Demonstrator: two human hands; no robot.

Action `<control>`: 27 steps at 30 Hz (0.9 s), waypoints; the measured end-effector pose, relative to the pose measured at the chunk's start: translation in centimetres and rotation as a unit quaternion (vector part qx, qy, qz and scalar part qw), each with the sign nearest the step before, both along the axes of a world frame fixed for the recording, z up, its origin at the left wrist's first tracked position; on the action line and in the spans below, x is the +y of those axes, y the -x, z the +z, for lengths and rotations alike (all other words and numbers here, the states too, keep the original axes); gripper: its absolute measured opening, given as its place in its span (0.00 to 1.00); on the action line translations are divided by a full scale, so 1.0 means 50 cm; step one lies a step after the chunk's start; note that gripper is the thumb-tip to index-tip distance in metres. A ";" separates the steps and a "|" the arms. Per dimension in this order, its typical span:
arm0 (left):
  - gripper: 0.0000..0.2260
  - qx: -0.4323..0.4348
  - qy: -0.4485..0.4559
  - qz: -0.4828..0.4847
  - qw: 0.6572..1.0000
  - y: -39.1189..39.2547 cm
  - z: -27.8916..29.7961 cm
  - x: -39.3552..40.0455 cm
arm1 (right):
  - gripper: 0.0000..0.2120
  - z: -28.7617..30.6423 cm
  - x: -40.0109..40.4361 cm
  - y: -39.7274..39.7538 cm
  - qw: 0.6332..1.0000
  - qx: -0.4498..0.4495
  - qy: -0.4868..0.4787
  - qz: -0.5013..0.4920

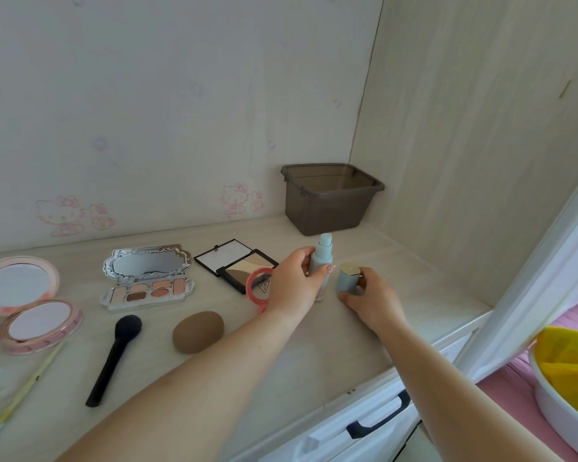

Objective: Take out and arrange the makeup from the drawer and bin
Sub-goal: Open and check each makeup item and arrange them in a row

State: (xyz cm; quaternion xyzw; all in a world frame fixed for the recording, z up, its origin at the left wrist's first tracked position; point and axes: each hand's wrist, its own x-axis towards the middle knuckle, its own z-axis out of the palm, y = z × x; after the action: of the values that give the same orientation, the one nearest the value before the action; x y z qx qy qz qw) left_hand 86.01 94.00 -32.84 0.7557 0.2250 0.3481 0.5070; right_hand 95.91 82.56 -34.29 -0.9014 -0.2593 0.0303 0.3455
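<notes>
Left grip (292, 281) round pump bottle (321, 261); right grip (367, 295) round cap (347, 278); brown bin (327, 208) seemingly bare.

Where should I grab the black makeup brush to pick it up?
Grip the black makeup brush by its slim handle near the middle, coming from above. It lies flat on the desk, its handle angled toward the near-left and its fluffy head at the far end, so pinching the handle across its width avoids the bristles.
</notes>
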 end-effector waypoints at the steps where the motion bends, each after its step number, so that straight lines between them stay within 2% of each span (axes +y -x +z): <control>1: 0.16 0.000 -0.001 0.001 1.000 -0.001 -0.001 0.000 | 0.25 -0.001 0.000 -0.001 1.000 0.000 0.001 0.000; 10: 0.18 0.008 0.005 -0.011 1.000 0.002 0.007 -0.001 | 0.26 0.001 0.001 -0.002 1.000 -0.002 0.007 0.000; 17: 0.29 0.000 0.030 -0.027 0.999 0.022 0.026 -0.004 | 0.28 0.001 -0.002 0.004 1.000 -0.007 0.000 0.003; 27: 0.28 -0.039 0.029 -0.010 0.999 0.066 0.051 0.006 | 0.42 0.017 -0.008 0.019 1.000 0.022 0.009 0.010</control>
State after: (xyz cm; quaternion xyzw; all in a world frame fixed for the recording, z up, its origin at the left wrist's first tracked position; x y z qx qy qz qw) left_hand 82.73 94.29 -30.32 0.7288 0.2074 0.3651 0.5409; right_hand 94.94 82.15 -33.46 -0.9010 -0.2602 0.0563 0.3426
